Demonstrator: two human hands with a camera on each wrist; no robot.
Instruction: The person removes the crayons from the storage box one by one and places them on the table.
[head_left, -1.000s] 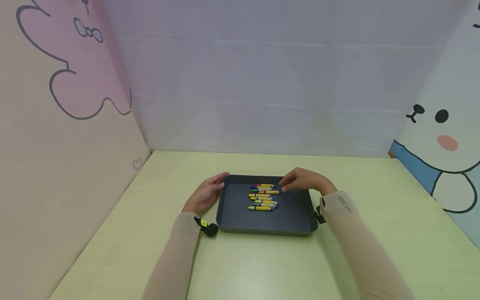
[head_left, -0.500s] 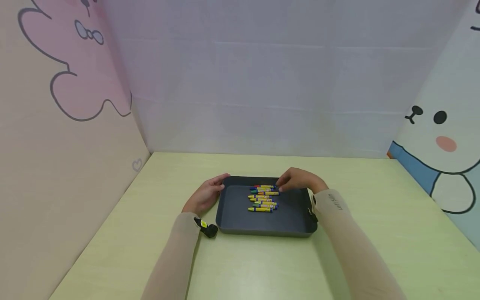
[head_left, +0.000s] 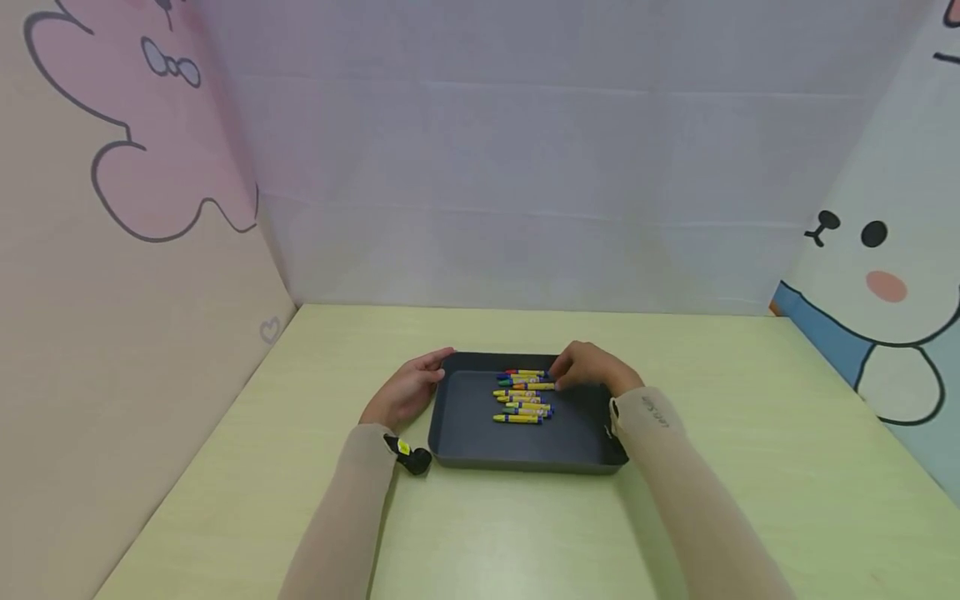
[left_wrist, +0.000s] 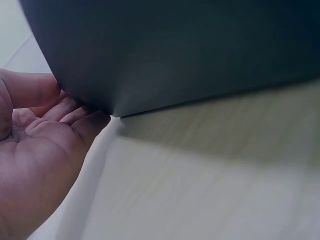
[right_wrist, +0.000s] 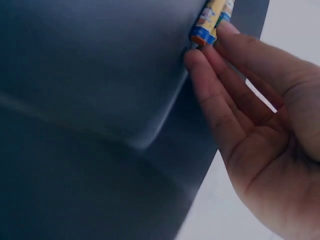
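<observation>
Several crayons in yellow wrappers with blue ends [head_left: 517,419] lie in a loose column inside a dark grey tray [head_left: 585,446]. My left hand [head_left: 405,390] holds the tray's far left edge. In the left wrist view its thumb [left_wrist: 35,90] and fingers meet the tray's wall and lower corner. My right hand [head_left: 592,367] reaches over the tray's right side, with fingertips at the right ends of the upper crayons. In the right wrist view, an orange-tipped crayon [right_wrist: 207,22] is right at the thumb and fingertips, with another crayon beside it.
The tray stands on a pale yellow table [head_left: 480,533]. A pale back wall [head_left: 510,192] and side panels with cartoon animals [head_left: 885,267] enclose it. A small black wrist camera [head_left: 416,458] sits at the left cuff.
My right hand has moved a little left and down, its fingertips closer around the upper crayons' ends. The left hand keeps its place on the tray.
</observation>
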